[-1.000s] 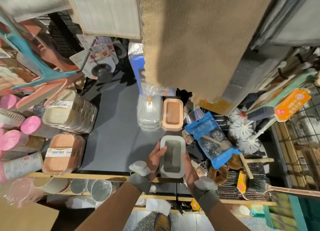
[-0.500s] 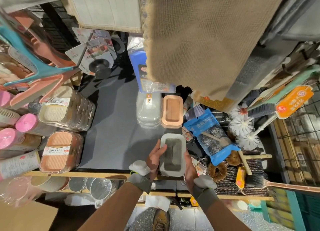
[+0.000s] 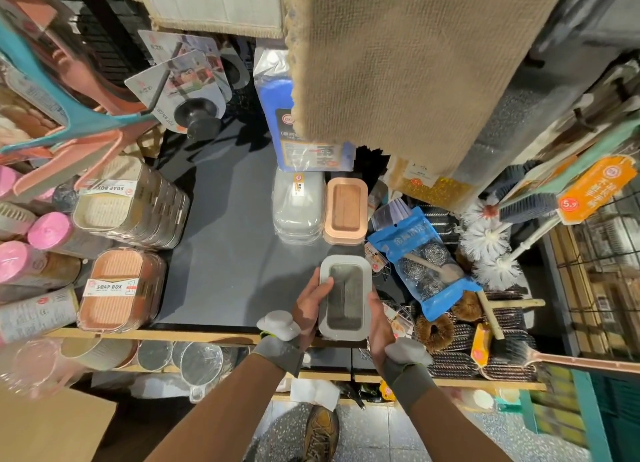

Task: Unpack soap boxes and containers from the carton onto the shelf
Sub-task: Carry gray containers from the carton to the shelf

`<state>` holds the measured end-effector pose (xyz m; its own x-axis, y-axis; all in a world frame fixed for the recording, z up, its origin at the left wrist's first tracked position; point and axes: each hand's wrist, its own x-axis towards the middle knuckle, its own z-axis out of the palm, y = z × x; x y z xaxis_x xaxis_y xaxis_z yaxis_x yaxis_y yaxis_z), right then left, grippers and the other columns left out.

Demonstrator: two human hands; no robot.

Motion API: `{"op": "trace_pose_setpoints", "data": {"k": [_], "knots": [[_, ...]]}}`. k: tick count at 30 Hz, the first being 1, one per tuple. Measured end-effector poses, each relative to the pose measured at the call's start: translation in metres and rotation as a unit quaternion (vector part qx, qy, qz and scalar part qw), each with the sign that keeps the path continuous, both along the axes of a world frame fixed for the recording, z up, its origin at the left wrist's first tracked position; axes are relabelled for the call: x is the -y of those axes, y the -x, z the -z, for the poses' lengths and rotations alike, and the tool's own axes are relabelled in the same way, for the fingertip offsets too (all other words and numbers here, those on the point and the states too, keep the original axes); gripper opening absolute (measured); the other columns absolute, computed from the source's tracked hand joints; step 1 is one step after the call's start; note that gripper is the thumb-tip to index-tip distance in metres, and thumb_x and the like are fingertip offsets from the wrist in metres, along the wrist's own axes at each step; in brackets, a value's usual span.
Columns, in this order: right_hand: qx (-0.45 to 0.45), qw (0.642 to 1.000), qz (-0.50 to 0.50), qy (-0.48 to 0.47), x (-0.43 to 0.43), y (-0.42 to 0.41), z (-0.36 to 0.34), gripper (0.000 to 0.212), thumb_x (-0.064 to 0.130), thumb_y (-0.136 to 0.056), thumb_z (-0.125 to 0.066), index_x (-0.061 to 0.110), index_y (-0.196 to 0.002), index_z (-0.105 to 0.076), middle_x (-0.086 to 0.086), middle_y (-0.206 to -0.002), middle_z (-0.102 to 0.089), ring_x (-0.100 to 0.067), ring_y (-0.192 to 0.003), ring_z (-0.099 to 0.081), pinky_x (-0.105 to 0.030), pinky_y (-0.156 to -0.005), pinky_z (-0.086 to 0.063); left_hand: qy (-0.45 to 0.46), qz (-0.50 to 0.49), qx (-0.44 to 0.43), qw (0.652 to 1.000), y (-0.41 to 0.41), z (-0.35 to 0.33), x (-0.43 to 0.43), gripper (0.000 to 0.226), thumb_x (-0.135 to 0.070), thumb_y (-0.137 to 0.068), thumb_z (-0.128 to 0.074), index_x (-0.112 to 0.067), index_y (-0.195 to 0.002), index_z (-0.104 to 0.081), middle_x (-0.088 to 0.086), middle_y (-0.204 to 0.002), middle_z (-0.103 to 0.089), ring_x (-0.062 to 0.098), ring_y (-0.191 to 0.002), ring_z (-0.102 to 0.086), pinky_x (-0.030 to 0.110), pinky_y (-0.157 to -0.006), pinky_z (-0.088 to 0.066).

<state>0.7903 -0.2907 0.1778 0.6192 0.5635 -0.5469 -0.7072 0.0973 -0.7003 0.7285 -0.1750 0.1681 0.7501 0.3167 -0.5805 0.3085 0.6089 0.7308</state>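
Note:
I hold a grey soap box [image 3: 345, 297] with a dark slatted top at the front edge of the dark shelf [image 3: 228, 253]. My left hand [image 3: 311, 305] grips its left side, thumb over the rim. My right hand [image 3: 379, 317] grips its right side. Just behind it on the shelf stand a pink soap box [image 3: 345, 215] with a wooden top and a stack of clear grey soap boxes [image 3: 298, 205]. At the shelf's left sit a peach pack labelled SOAP BOX [image 3: 119, 290] and a beige pack [image 3: 130, 207]. A corner of the cardboard carton [image 3: 52, 423] shows at the bottom left.
A blue bag of steel scourers [image 3: 424, 260], white brushes [image 3: 488, 239] and coir scrubbers [image 3: 436, 323] crowd the right. Pink-capped tubes [image 3: 31, 250] lie at the left. A beige mat [image 3: 398, 63] hangs overhead. Metal cups [image 3: 194, 357] stand on the lower shelf.
Both hands have kept hold of the grey soap box and carried it slightly forward onto the shelf, toward the pink soap box.

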Motion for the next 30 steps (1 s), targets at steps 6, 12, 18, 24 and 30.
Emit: {"op": "trace_pose_setpoints", "data": {"k": [6, 12, 18, 24, 30], "knots": [[0.017, 0.998, -0.030, 0.050, 0.002, 0.002, -0.004, 0.090, 0.061, -0.066, -0.073, 0.011, -0.134, -0.043, -0.012, -0.121, -0.064, -0.027, -0.112, -0.061, -0.032, -0.080, -0.053, 0.004, 0.004, -0.020, 1.000, 0.001, -0.012, 0.004, 0.055, -0.038, -0.088, -0.052, -0.016, -0.138, -0.043, 0.017, -0.133, -0.054, 0.033, -0.123, -0.052, 0.050, -0.104, -0.042], [0.079, 0.984, -0.036, 0.153, 0.003, -0.004, -0.020, 0.048, 0.023, -0.101, -0.032, 0.006, -0.146, -0.027, -0.010, -0.147, -0.040, -0.012, -0.130, -0.045, -0.017, -0.096, -0.041, 0.009, -0.019, -0.068, 0.997, 0.011, 0.007, -0.005, 0.084, -0.064, -0.071, -0.069, -0.023, -0.140, -0.043, 0.004, -0.144, -0.046, 0.021, -0.131, -0.046, 0.046, -0.113, -0.032], [0.217, 0.938, -0.023, 0.269, -0.001, -0.019, -0.052, 0.042, 0.007, -0.095, -0.048, 0.008, -0.137, -0.043, -0.011, -0.135, -0.049, -0.022, -0.124, -0.046, -0.028, -0.110, -0.035, -0.014, -0.115, -0.112, 0.987, 0.023, -0.021, -0.033, 0.024, -0.017, -0.097, -0.048, -0.005, -0.117, -0.054, 0.010, -0.101, -0.064, 0.011, -0.085, -0.066, 0.008, -0.064, -0.051], [0.309, 0.920, -0.004, 0.240, -0.039, -0.001, -0.090, 0.030, 0.002, -0.086, -0.050, 0.026, -0.094, -0.067, 0.020, -0.086, -0.065, 0.000, -0.085, -0.058, -0.010, -0.078, -0.042, -0.067, -0.111, -0.094, 0.987, 0.071, -0.042, -0.068, 0.015, -0.014, -0.099, -0.042, -0.019, -0.098, -0.056, -0.005, -0.082, -0.068, -0.001, -0.058, -0.064, 0.012, -0.054, -0.046], [0.276, 0.946, -0.070, 0.155, -0.090, 0.060, -0.114, 0.025, -0.003, -0.093, -0.046, 0.018, -0.091, -0.059, -0.002, -0.083, -0.063, 0.001, -0.058, -0.058, -0.013, -0.053, -0.046, -0.056, -0.125, -0.073, 0.988, 0.129, -0.062, -0.096, 0.019, -0.009, -0.099, -0.041, -0.018, -0.091, -0.056, 0.003, -0.087, -0.064, 0.001, -0.056, -0.061, 0.011, -0.048, -0.042]]}}
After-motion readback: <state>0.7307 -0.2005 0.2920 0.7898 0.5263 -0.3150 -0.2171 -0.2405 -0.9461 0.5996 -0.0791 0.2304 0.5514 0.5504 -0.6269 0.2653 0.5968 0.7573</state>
